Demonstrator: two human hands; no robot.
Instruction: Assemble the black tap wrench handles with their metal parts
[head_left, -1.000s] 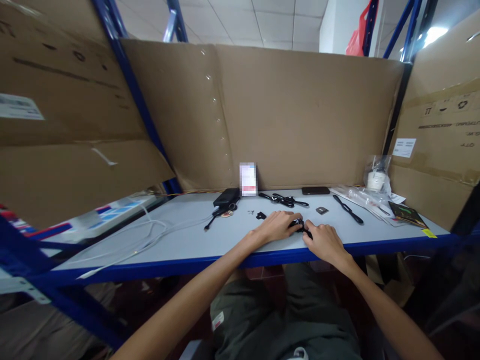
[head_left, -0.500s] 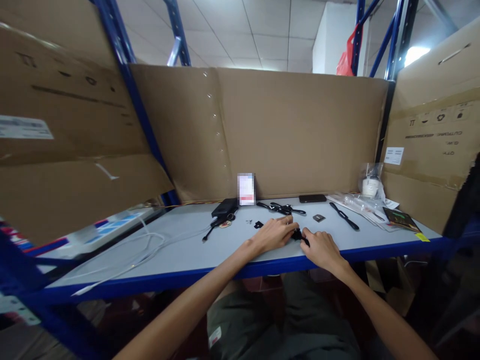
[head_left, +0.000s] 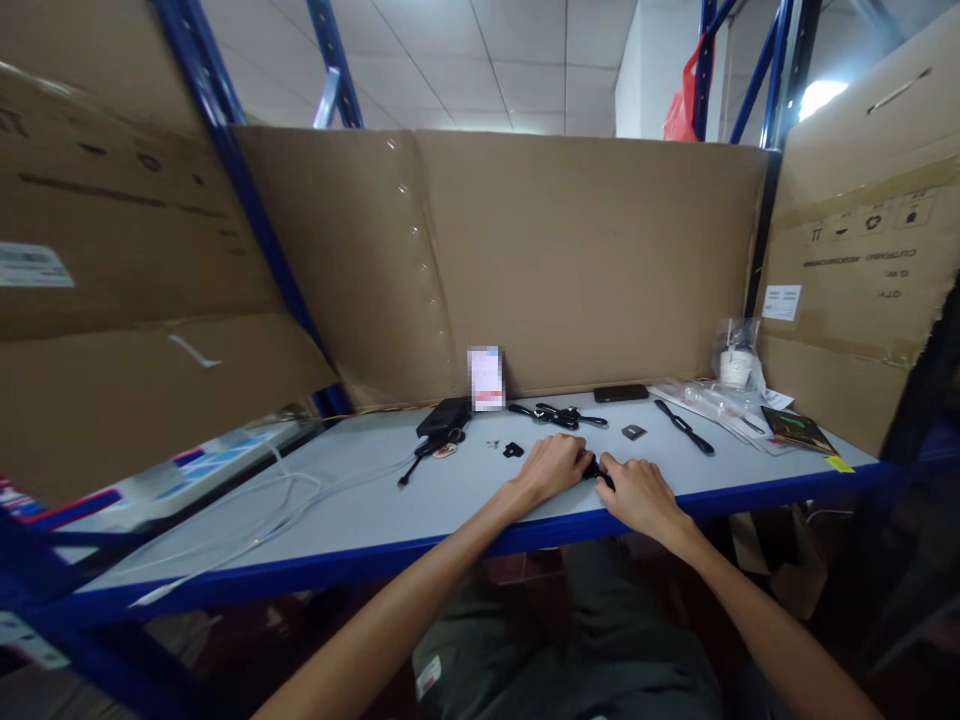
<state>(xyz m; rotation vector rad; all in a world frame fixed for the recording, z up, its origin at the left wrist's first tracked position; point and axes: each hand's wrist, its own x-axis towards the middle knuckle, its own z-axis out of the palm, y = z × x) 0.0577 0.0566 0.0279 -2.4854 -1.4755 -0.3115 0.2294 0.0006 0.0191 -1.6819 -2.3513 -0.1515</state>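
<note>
Both my hands rest close together on the grey shelf top, near its blue front edge. My left hand and my right hand are closed on a small black part held between their fingertips; most of it is hidden. A tiny black piece and small screws lie just left of my left hand. A small grey square chip lies just beyond my right hand.
Behind are black propeller blades, a single blade, a dark phone, a black adapter with white cables, plastic bags and a dark booklet. Cardboard walls enclose the shelf.
The view has shifted slightly; my hands stay together on the small black part, with only small finger movement.
</note>
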